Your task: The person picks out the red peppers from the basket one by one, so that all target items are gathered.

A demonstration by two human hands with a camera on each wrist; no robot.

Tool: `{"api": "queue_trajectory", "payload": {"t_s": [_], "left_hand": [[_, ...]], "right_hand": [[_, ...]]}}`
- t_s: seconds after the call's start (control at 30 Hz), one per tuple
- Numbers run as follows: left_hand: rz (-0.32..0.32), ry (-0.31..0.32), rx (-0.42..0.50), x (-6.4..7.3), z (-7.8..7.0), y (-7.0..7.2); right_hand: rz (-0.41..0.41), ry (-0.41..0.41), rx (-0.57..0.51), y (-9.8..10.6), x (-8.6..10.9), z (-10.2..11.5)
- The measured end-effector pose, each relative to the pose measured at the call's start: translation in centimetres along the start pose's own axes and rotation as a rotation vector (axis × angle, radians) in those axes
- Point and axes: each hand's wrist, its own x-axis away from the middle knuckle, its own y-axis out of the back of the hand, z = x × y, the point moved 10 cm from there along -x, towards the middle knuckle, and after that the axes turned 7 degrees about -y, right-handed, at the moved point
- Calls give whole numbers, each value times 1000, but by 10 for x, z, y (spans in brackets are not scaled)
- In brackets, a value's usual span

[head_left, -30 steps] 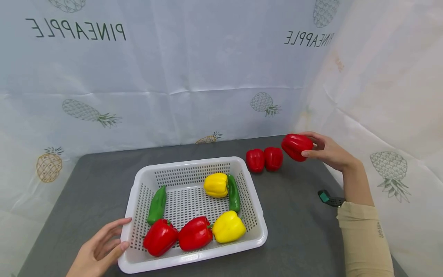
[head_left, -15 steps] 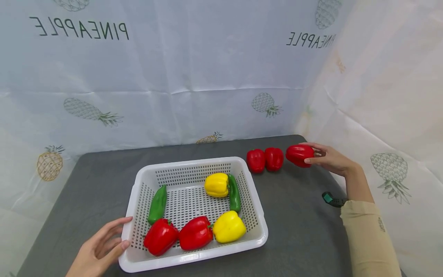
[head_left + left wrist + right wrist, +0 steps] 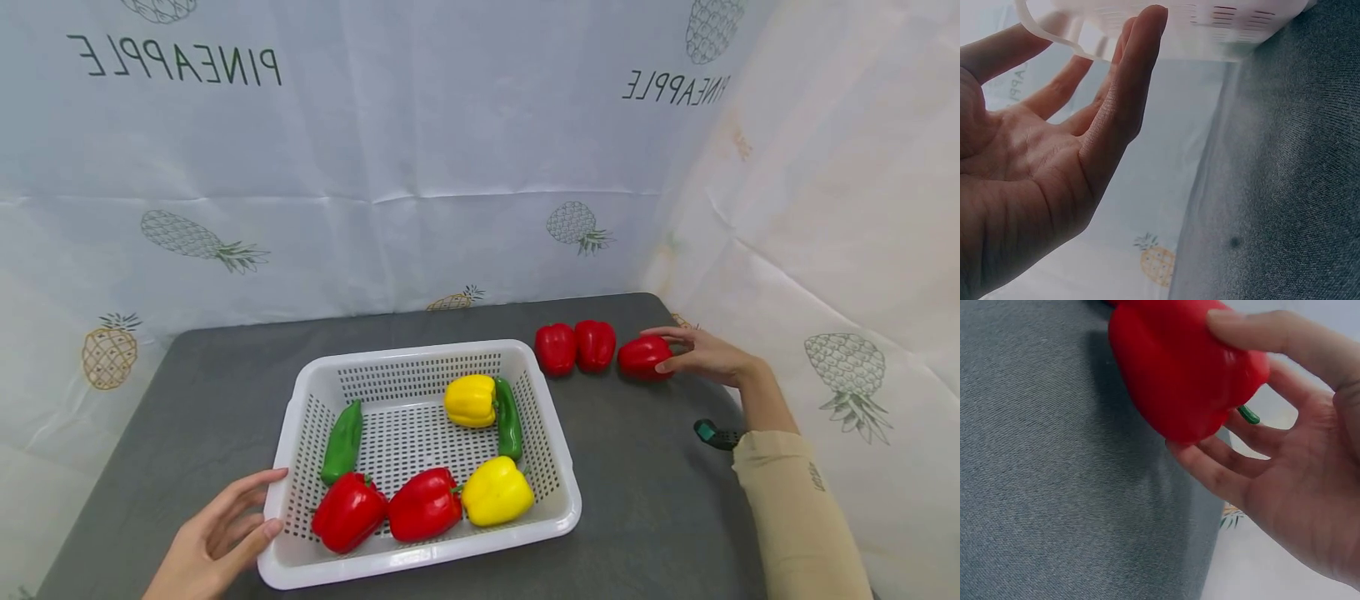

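**Right hand grips a red pepper at the far right of the dark table**

The right hand holds the red pepper between thumb and fingers, the thumb on the near side and the fingers reaching round it. In the right wrist view the pepper's green stem points back toward the palm. The pepper lies on its side, low at the table; whether its underside touches the surface I cannot tell. Just beside it on the left, two more red peppers sit side by side in a row with it.

At the near left, the left hand is widely spread, its fingers gently bent, thumb and fingertips at the left rim of a white basket. It has no pepper in its grasp.

Inside the basket, a green pepper lies at the left, and a slimmer green one runs along the right wall, beside a yellow pepper at the far right. Along the near side are two red ones and, to their right, another yellow one.

A tan sleeve covers the right forearm, and a dark strap shows beside the wrist. Pineapple-printed cloth hangs behind the table and along its right side.
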Motion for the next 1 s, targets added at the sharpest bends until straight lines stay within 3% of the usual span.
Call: {"api": "queue_trajectory", "payload": {"t_s": [0.23, 0.5, 1.0], "left_hand": [[-3, 14, -7, 0, 1, 0], [-2, 12, -3, -1, 0, -1], [-2, 8, 10, -1, 0, -1]], "right_hand": [[13, 31, -16, -5, -11, 3], [-77, -1, -44, -4, -13, 6], [-188, 20, 34, -3, -19, 13]]}}
